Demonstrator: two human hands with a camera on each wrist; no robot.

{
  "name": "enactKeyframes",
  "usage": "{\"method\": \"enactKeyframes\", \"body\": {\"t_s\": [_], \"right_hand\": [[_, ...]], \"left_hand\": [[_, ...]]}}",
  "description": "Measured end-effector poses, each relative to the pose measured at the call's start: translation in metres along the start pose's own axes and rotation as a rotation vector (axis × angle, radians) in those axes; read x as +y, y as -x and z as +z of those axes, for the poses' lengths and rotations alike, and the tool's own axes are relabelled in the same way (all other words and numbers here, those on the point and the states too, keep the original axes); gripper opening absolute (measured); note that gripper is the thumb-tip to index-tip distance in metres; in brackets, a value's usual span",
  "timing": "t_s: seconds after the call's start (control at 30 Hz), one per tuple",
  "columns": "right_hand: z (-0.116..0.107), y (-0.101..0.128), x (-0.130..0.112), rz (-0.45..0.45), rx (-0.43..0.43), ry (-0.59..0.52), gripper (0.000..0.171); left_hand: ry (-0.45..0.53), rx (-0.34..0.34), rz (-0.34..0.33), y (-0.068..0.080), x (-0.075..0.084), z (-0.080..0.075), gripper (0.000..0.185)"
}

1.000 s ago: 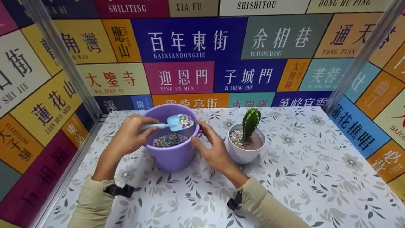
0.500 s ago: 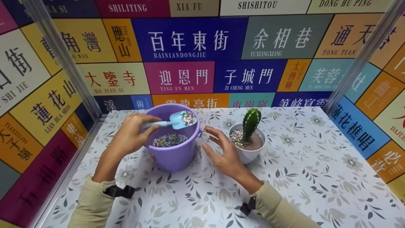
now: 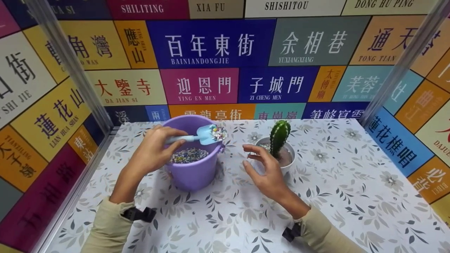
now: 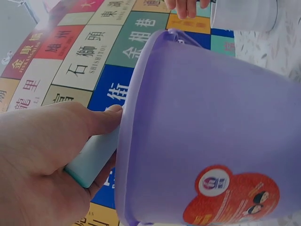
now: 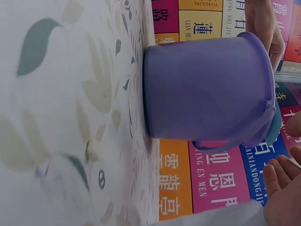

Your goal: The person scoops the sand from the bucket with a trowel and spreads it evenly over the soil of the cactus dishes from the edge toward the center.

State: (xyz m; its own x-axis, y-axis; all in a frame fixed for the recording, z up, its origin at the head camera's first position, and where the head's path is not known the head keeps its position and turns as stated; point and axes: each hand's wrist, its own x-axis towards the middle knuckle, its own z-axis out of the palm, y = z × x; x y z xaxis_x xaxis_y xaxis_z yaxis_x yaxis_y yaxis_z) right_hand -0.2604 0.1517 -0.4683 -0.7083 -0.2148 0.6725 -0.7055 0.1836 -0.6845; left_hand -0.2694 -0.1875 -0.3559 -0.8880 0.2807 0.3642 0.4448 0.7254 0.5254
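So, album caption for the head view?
Left hand holds a scoop of pebbles at a purple bucket's rim, right hand beside potted cactus.

- Back wall (image 3: 216,42): blue, magenta, orange and grey-green blocks bearing Chinese characters and Latin lettering.
- Left wall (image 3: 49,123) and right wall (image 3: 397,137): similar lettered blocks.
- Corner posts (image 3: 75,68): greyish, slightly shiny.
- Worktop (image 3: 351,196): white, printed with grey leaves and flowers.
- Pale patch (image 4: 14,35), upper left of the left wrist view: possibly ceiling.
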Motion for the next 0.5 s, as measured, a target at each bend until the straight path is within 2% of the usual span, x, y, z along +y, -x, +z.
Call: {"method": "enactKeyframes", "body": {"t_s": [0.27, 0.5], "right_hand": [[-0.024, 0.010, 0.004, 0.005, 0.038, 0.063, 0.039], [-0.043, 0.015, 0.004, -0.033, 0.072, 0.024, 0.037]], "left_hand": [[0.009, 0.003, 0.031, -0.003, 0.010, 0.010, 0.024], [0.011, 0.013, 0.047, -0.004, 0.018, 0.018, 0.024]]}}
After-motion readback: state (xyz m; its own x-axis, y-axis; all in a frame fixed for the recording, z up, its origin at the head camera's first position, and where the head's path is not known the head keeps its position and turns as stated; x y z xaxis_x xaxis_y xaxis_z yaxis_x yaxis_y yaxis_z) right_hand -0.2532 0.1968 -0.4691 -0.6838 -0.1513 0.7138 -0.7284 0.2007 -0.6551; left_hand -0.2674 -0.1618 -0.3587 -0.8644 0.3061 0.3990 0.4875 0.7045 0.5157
